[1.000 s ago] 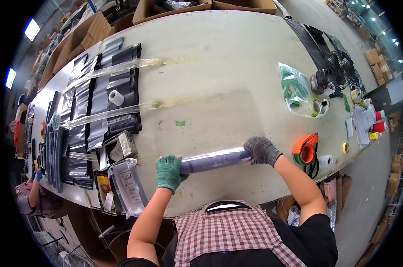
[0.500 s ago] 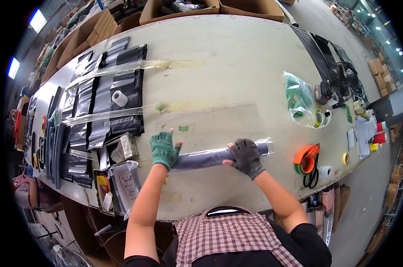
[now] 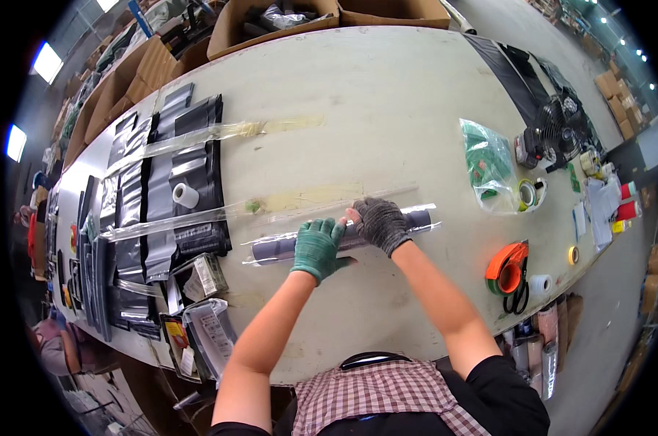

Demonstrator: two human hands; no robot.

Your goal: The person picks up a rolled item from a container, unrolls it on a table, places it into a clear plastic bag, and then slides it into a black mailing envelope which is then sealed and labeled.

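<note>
The middle of the roll [image 3: 273, 250] is mostly hidden under the left hand [image 3: 317, 251] and right hand [image 3: 380, 224]. Toward the right edge of the bench [image 3: 365, 102], what lies inside the crinkled bag [image 3: 487, 166] is too unclear to tell. Beyond the far edge, a cardboard box [image 3: 394, 17] is cut off by the picture's top; by the near left corner, a co-worker [image 3: 61, 350] is blurred.

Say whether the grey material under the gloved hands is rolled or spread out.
Rolled: the grey roll shows as a narrow cylinder under the left hand and right hand, clear film jutting past both ends.
</note>
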